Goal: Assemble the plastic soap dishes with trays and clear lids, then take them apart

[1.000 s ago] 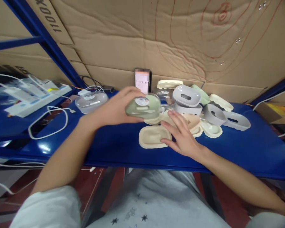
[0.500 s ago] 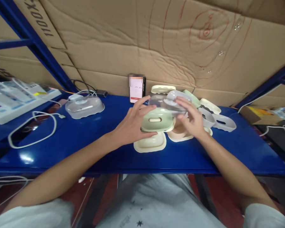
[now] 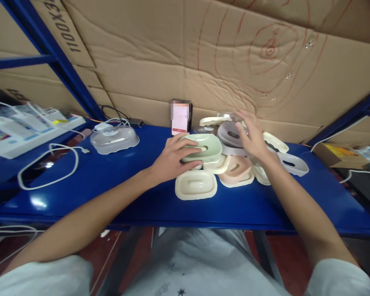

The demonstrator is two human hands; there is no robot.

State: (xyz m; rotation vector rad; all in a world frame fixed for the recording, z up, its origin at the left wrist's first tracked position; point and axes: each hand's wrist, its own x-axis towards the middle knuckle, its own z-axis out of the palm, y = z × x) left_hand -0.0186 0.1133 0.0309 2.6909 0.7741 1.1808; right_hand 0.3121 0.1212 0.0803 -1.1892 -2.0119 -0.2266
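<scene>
My left hand (image 3: 175,158) grips the left end of a pale green soap dish (image 3: 214,150), fingers over the top and thumb along the near side. The dish has a slot in its middle. My right hand (image 3: 253,135) is raised at the right edge of a grey slotted soap dish (image 3: 223,131), thumb and fingers apart, fingertips blurred. Whether its thumb touches the grey dish I cannot tell. Near those fingertips, at the back, a clear plastic piece (image 3: 224,115) lies by a cream wavy-edged piece (image 3: 211,121). Another see-through piece (image 3: 203,129) shows partly behind the green dish.
Nearer me lie a cream tray (image 3: 195,195) and a pink soap dish (image 3: 237,174). Grey (image 3: 299,164) and cream pieces (image 3: 282,144) are to the right. A phone (image 3: 180,119) leans on the cardboard. Left are a clear cover (image 3: 115,142), a white cable (image 3: 49,187) and a power strip (image 3: 15,144).
The clear cover between my hands has left that spot. My right hand has moved back and right, uncovering the grey dish. My left hand and the green dish have shifted slightly left and back.
</scene>
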